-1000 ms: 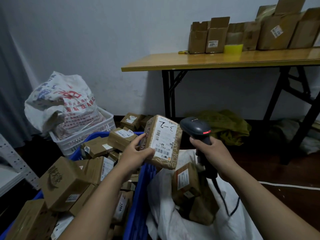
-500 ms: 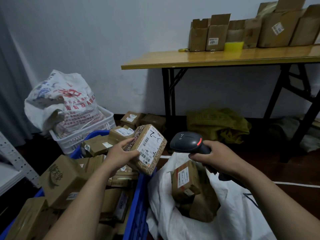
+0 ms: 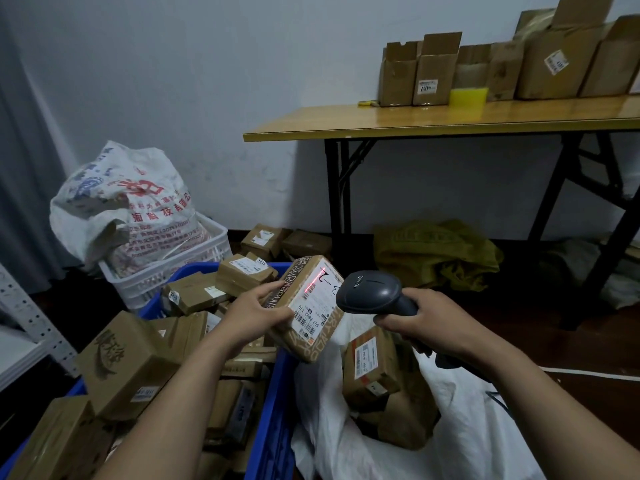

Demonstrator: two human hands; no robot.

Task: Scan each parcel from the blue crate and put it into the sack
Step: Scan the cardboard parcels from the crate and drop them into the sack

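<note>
Parcel point(image 3: 311, 306) gripped by left hand point(image 3: 254, 315) over blue crate point(image 3: 273, 393) rim; right hand point(image 3: 426, 323) grips scanner point(image 3: 370, 292) above sack point(image 3: 467, 427).

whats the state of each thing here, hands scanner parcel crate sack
left hand, grips the parcel's side
right hand, grips the scanner handle
scanner, on, red line cast on the label
parcel, sealed, held up, label toward scanner
blue crate, heaped with parcels
sack, open, parcels inside
cardboard boxes at back, flaps open
</note>
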